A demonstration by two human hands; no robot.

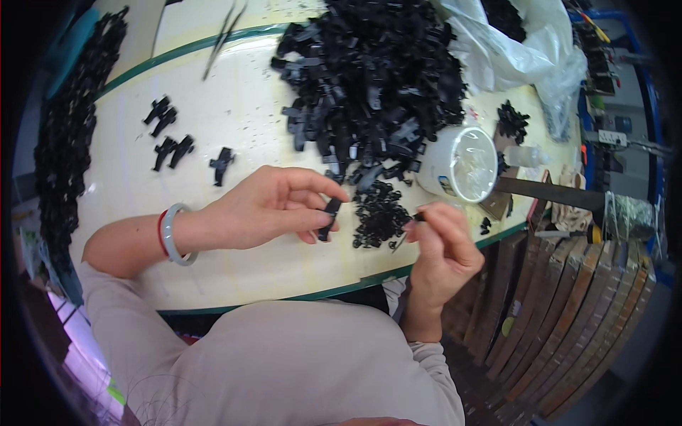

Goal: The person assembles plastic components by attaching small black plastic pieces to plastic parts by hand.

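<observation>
My left hand [273,209] is closed on a black plastic clip-like part [329,219], gripped between thumb and fingers above the table. Across from it, my right hand [446,245] pinches a small black piece [419,217] at the fingertips; its exact shape is too small to make out. Between the two hands lies a pile of small black parts [380,216]. Beyond that rises a large heap of bigger black plastic parts [376,78]. To the left of my left hand sits one black part [222,166], with several similar black parts [169,150] farther left.
A white tub [465,167] with clear plastic inside stands beside the heap. Behind it is a translucent plastic bag [511,53]. Tweezers [222,42] lie at the far side. Black parts [67,163] line the left edge. Worn boards [561,319] stand in a row at lower right.
</observation>
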